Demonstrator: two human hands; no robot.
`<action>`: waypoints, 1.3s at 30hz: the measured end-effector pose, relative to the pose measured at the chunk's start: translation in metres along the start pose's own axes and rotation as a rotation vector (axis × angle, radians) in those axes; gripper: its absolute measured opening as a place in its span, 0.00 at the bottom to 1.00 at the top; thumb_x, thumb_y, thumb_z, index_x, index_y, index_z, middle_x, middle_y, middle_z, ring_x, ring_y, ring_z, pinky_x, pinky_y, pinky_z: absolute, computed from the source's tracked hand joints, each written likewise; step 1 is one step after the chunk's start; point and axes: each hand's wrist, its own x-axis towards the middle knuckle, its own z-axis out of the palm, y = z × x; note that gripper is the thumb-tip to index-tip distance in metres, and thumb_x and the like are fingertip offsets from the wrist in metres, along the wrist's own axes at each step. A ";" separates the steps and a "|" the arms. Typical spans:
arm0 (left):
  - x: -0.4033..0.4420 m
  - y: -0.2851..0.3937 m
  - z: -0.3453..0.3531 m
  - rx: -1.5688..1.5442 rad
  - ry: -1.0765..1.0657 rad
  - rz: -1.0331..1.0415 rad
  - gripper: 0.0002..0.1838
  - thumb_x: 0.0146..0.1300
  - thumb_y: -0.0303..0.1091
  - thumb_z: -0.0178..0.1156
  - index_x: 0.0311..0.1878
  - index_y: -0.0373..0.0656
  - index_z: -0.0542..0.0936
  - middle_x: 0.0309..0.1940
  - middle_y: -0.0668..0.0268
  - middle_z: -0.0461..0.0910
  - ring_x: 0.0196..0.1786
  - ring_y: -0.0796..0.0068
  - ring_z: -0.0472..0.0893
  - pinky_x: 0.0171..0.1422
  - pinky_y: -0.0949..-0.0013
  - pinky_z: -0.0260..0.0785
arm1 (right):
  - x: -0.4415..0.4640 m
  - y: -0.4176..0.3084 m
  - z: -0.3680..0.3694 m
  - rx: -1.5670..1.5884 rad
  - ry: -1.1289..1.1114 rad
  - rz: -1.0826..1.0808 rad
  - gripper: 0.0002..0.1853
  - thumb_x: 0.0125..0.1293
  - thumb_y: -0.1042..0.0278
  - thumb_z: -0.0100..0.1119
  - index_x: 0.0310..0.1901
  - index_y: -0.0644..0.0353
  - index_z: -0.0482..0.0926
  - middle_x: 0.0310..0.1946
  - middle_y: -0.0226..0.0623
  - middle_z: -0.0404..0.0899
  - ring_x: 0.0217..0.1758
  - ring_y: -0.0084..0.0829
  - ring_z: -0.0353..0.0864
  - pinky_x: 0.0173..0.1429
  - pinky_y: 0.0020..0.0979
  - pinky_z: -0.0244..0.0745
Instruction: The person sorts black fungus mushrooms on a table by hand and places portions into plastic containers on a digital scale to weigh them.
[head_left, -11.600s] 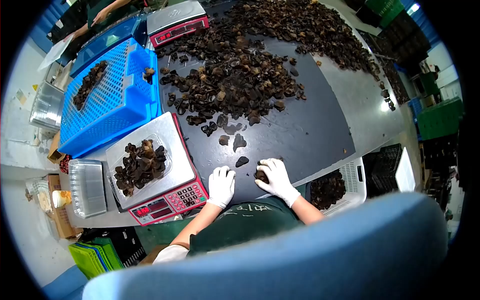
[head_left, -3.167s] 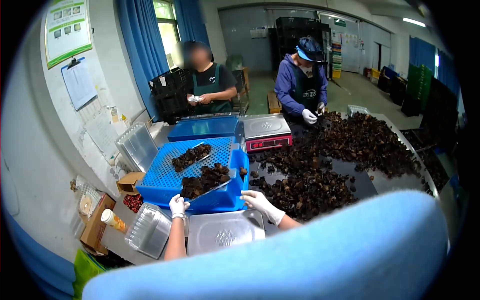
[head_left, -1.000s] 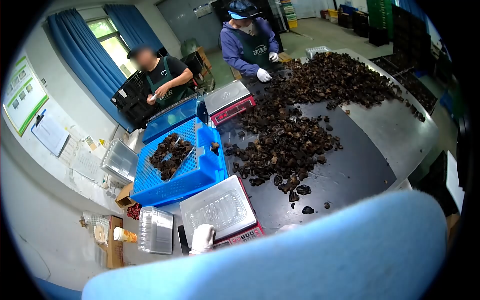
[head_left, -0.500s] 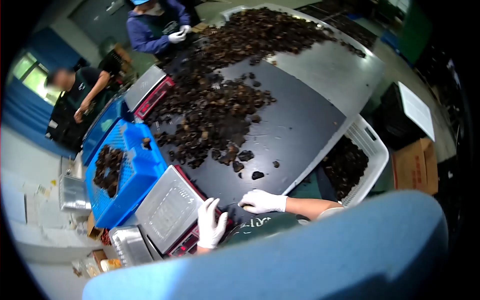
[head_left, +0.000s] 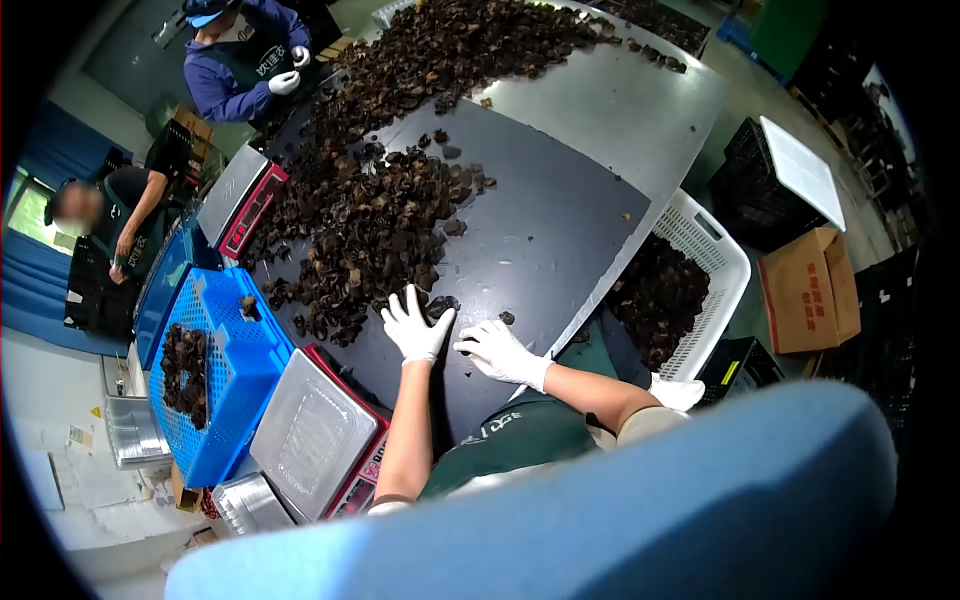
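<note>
My left hand (head_left: pixel 413 328), in a white glove, is spread with its fingers apart at the near edge of a heap of dark dried fungus (head_left: pixel 370 220). A few dark pieces (head_left: pixel 441 306) lie by its fingertips. To its right, my right hand (head_left: pixel 492 350), also gloved, is low over the black mat (head_left: pixel 540 240) with its fingers bent; whether anything is under them is hidden. Left of my forearm stands a scale (head_left: pixel 315 435) with a clear plastic tray on its plate. The blue crate (head_left: pixel 235 350) beyond it carries a tray of fungus (head_left: pixel 184 375).
A white basket (head_left: pixel 725 265) of dark fungus is right of the table, near a cardboard box (head_left: pixel 810 290) and black crates (head_left: pixel 740 190). A second scale (head_left: pixel 240 205) stands at the back left. Two people (head_left: pixel 235 65) (head_left: pixel 120 225) are across the table.
My left hand has moved from beside the scale onto the mat at the heap's edge. My right hand remains over the mat. The view has shifted to the right.
</note>
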 end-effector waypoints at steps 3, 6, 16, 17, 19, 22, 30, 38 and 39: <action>-0.001 0.015 0.008 0.011 0.196 0.244 0.31 0.55 0.53 0.67 0.63 0.56 0.76 0.67 0.54 0.67 0.64 0.42 0.67 0.67 0.44 0.60 | -0.001 0.009 0.009 0.067 0.042 -0.009 0.18 0.59 0.67 0.61 0.52 0.50 0.78 0.50 0.34 0.75 0.54 0.37 0.72 0.60 0.41 0.65; -0.011 0.019 0.011 -0.019 0.134 0.296 0.15 0.59 0.44 0.65 0.50 0.55 0.82 0.58 0.64 0.74 0.54 0.54 0.73 0.58 0.54 0.68 | 0.001 0.010 0.004 0.121 0.063 0.036 0.14 0.58 0.70 0.62 0.47 0.51 0.81 0.48 0.31 0.78 0.52 0.37 0.74 0.58 0.41 0.66; -0.040 -0.013 -0.031 -2.188 -0.377 -0.983 0.14 0.70 0.49 0.58 0.46 0.49 0.78 0.41 0.64 0.80 0.37 0.67 0.79 0.33 0.69 0.72 | 0.024 0.056 -0.034 0.430 0.477 0.495 0.14 0.61 0.77 0.58 0.49 0.60 0.78 0.45 0.45 0.78 0.50 0.47 0.79 0.57 0.40 0.73; -0.046 -0.016 -0.037 -2.435 -0.431 -1.025 0.15 0.69 0.49 0.59 0.48 0.49 0.79 0.45 0.61 0.80 0.42 0.61 0.78 0.37 0.67 0.73 | 0.036 0.054 -0.034 0.415 0.481 0.452 0.15 0.60 0.77 0.58 0.51 0.59 0.77 0.45 0.45 0.77 0.52 0.47 0.78 0.59 0.40 0.72; -0.054 -0.013 -0.047 -2.545 -0.391 -1.108 0.16 0.68 0.49 0.60 0.49 0.48 0.81 0.47 0.59 0.79 0.48 0.57 0.77 0.41 0.66 0.75 | 0.066 0.047 -0.031 0.354 0.381 0.374 0.17 0.60 0.76 0.57 0.52 0.59 0.77 0.47 0.45 0.76 0.54 0.46 0.75 0.61 0.40 0.71; -0.064 -0.004 -0.069 -2.645 -0.368 -1.066 0.20 0.68 0.53 0.58 0.50 0.48 0.81 0.51 0.56 0.79 0.52 0.53 0.76 0.53 0.54 0.75 | 0.105 0.035 -0.012 0.218 0.232 0.231 0.18 0.59 0.76 0.56 0.53 0.58 0.77 0.49 0.44 0.74 0.58 0.46 0.72 0.64 0.41 0.68; -0.088 -0.001 -0.092 -2.704 -0.499 -1.101 0.24 0.67 0.55 0.57 0.55 0.46 0.78 0.53 0.55 0.79 0.55 0.54 0.77 0.62 0.47 0.70 | 0.140 0.050 0.036 0.094 0.102 0.164 0.11 0.53 0.79 0.57 0.40 0.57 0.77 0.44 0.43 0.73 0.53 0.47 0.73 0.57 0.41 0.71; -0.106 -0.010 -0.070 -2.881 -0.527 -1.156 0.29 0.69 0.55 0.54 0.61 0.39 0.75 0.57 0.51 0.76 0.58 0.52 0.76 0.62 0.47 0.70 | 0.171 -0.007 0.056 0.092 -0.088 0.065 0.14 0.64 0.59 0.60 0.48 0.55 0.75 0.41 0.46 0.75 0.40 0.49 0.80 0.45 0.45 0.77; -0.107 -0.009 -0.067 -2.913 -0.516 -1.143 0.28 0.69 0.55 0.54 0.60 0.40 0.75 0.57 0.51 0.76 0.58 0.50 0.75 0.62 0.46 0.69 | 0.174 -0.011 0.062 0.061 -0.091 0.034 0.21 0.64 0.58 0.61 0.56 0.54 0.73 0.43 0.47 0.76 0.41 0.50 0.81 0.44 0.45 0.77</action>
